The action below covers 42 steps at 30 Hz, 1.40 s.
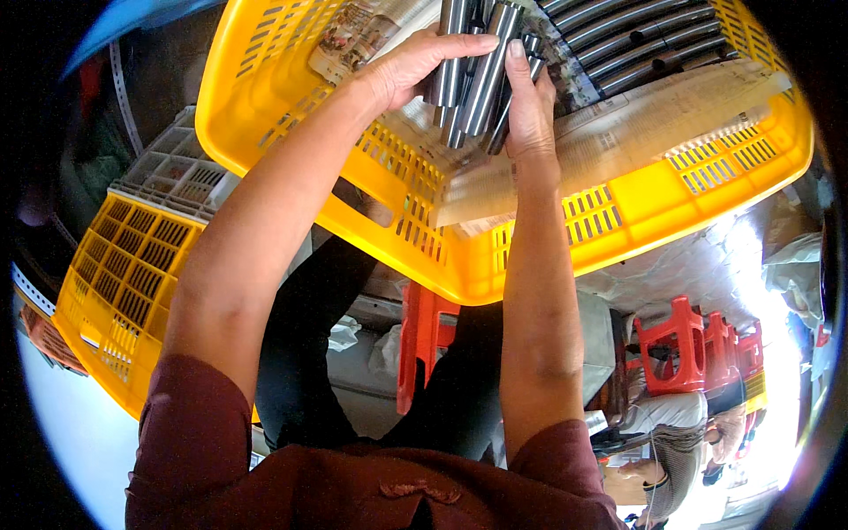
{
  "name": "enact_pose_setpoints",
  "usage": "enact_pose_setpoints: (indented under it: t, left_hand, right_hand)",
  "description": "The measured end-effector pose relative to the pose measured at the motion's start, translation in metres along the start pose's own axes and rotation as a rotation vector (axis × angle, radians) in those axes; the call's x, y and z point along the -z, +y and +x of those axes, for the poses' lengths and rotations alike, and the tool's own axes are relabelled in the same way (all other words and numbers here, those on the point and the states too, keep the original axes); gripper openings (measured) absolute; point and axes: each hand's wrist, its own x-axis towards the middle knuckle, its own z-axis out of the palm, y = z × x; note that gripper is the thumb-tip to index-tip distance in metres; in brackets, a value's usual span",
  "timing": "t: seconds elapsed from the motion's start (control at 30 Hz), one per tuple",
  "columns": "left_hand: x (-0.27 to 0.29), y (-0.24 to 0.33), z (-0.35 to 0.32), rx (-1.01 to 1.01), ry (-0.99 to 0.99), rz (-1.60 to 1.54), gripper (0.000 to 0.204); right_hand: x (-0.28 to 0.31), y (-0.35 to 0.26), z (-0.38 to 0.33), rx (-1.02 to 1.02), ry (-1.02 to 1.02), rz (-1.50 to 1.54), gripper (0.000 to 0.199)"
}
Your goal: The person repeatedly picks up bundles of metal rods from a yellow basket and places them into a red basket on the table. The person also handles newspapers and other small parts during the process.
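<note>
- Head view: the bundle of polished metal cylinders [488, 79] is at 12 o'clock, held over the yellow plastic crate [452, 276], its pieces tilted and uneven at the lower ends.
- Left hand [428, 60], on the bundle's 9 o'clock side: its grip is wrapped around the outer cylinders, thumb laid across their front; the other fingers are mostly hidden.
- Right hand [532, 106], on the 4 o'clock side: its grip is curled against the bundle, thumb pointing to 12 o'clock along the metal. Both grips are only as far open as the bundle's thickness.
- The cylinders look stiff and, bunched together, probably heavy; whether they are hollow I cannot tell. The smooth, shiny skin is likely slippery, and single pieces could slide out lengthwise.
- Best hold, I judge: both palms around mid-length, squeezing inward from 9 and 3 o'clock, with fingers supporting beneath. The metal should bear a firm squeeze, though knocks could mark the finish.
- At 1 o'clock, more cylinders [649, 42] lie in rows; the newspaper lining [609, 146] beside them looks soft and easily torn.
</note>
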Motion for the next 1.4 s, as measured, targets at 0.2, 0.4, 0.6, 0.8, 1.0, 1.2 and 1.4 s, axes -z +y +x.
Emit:
enact_pose_setpoints:
  t: [0.2,0.4,0.6,0.8,1.0,1.2,1.4]
  left_hand:
    - [-0.004,-0.011,-0.021,-0.025,0.006,-0.091,0.055]
    - [-0.025,-0.007,-0.091,-0.065,0.101,-0.271,0.059]
    - [-0.077,0.014,-0.204,-0.168,0.153,-0.575,0.048]
    - [-0.141,0.028,-0.330,-0.344,0.292,-0.767,0.061]
    - [-0.196,0.042,-0.500,-0.360,0.300,-1.048,0.072]
    - [-0.206,0.004,-0.640,-0.759,0.402,-1.273,0.066]
    - [-0.152,-0.084,-0.760,-0.973,0.595,-1.532,0.048]
  right_hand:
    - [0.007,0.003,0.000,-0.096,-0.139,-0.083,0.082]
    - [-0.006,-0.035,-0.041,-0.162,-0.266,-0.097,0.060]
    - [-0.019,-0.122,-0.130,-0.264,-0.314,-0.224,0.069]
    - [-0.036,-0.224,-0.243,-0.231,-0.417,-0.478,0.062]
    - [-0.069,-0.313,-0.374,-0.095,-0.743,-0.793,0.056]
    - [-0.151,-0.325,-0.500,-0.121,-1.028,-0.954,0.057]
    - [-0.268,-0.244,-0.619,-0.016,-1.336,-1.124,0.053]
